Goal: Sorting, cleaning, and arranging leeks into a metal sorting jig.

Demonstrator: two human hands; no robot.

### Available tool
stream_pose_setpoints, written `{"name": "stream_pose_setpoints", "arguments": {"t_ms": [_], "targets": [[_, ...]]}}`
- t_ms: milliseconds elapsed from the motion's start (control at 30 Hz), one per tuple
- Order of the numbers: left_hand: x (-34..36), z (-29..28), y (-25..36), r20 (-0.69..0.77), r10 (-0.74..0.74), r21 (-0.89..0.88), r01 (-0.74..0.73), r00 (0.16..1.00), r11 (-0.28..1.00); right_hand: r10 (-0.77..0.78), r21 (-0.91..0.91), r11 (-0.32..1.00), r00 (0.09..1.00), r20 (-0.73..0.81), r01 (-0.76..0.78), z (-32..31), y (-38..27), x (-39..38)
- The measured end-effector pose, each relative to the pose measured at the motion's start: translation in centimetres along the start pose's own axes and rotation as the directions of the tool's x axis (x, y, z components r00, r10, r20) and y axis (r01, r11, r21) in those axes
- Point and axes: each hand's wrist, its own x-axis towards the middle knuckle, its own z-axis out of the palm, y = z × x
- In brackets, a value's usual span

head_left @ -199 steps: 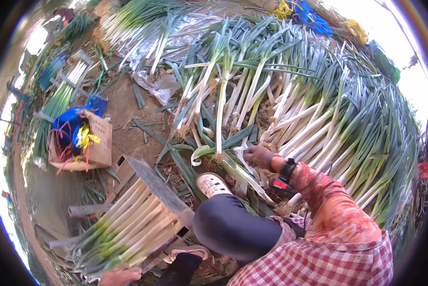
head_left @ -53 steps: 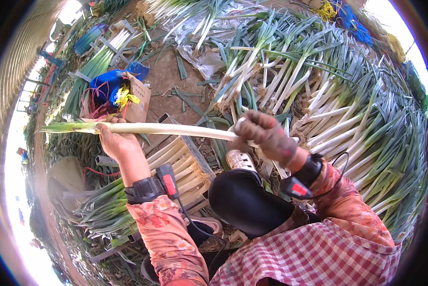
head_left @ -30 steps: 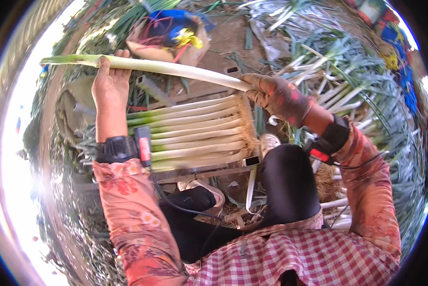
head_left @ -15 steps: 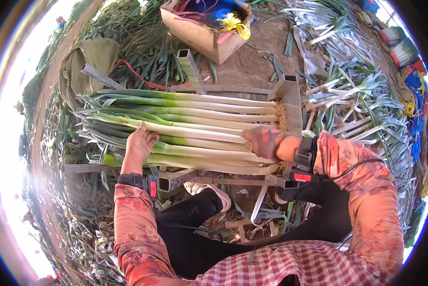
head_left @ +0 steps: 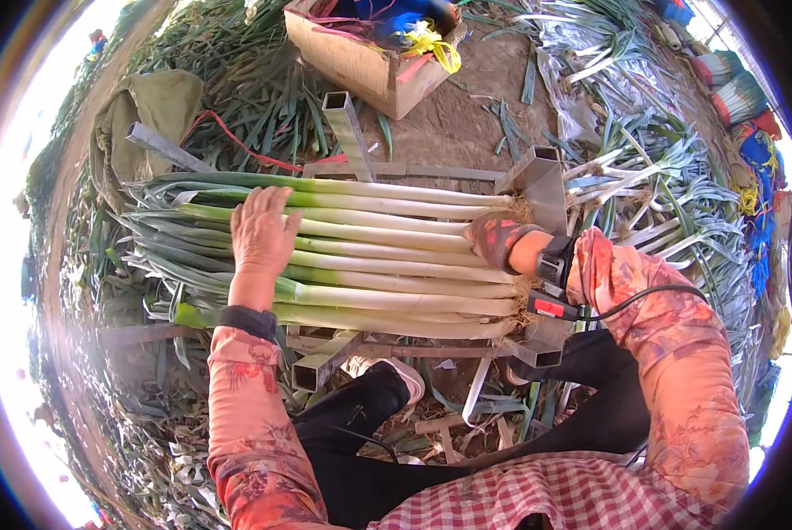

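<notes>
Bare earth (head_left: 489, 97) strewn with leaf scraps surrounds a low metal frame (head_left: 550, 199). Nearest are the checked apron (head_left: 502, 490) and dark-clad legs (head_left: 352, 411), by the frame's near edge. The leeks (head_left: 396, 261) lie side by side across the frame, their leaves trailing over its left edge and their roots (head_left: 521, 320) close by its right edge.

The left hand (head_left: 262, 231) rests palm down on the green part, fingers a little apart and thumb out, seemingly pressing rather than gripping. The right hand (head_left: 500, 240) bends down over the white ends near the right edge; its fingertips are hidden, so I cannot tell whether they pinch a leek.

The step looks like settling the row. It would go best with a light left palm keeping the greens parallel, while the right fingers ease any uneven root end into line along the right edge. Forcing could bruise the white stalks, and a crossed leaf might leave one riding high.

A post (head_left: 346, 132) stands at the far edge; past it is a carton (head_left: 352, 62) of blue and yellow ties (head_left: 436, 53). A drab cloth (head_left: 153, 106) lies beyond the far-left corner, and loose leeks (head_left: 670, 181) spread beyond the right edge.
</notes>
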Motion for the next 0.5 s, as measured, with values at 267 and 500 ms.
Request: {"name": "stream_pose_setpoints", "arguments": {"t_ms": [267, 500], "targets": [[-2.4, 2.9, -0.5, 0.149, 0.071, 0.028, -0.076, 0.986, 0.997, -0.033, -0.100, 0.994, 0.999, 0.014, 0.035, 0.0, -0.1, -0.3], [-1.9, 3.3, -0.6, 0.171, 0.085, -0.003, -0.086, 0.982, 0.996, 0.042, -0.026, 0.999, 0.996, 0.076, -0.040, 2.2, 0.5, 1.0]]}}
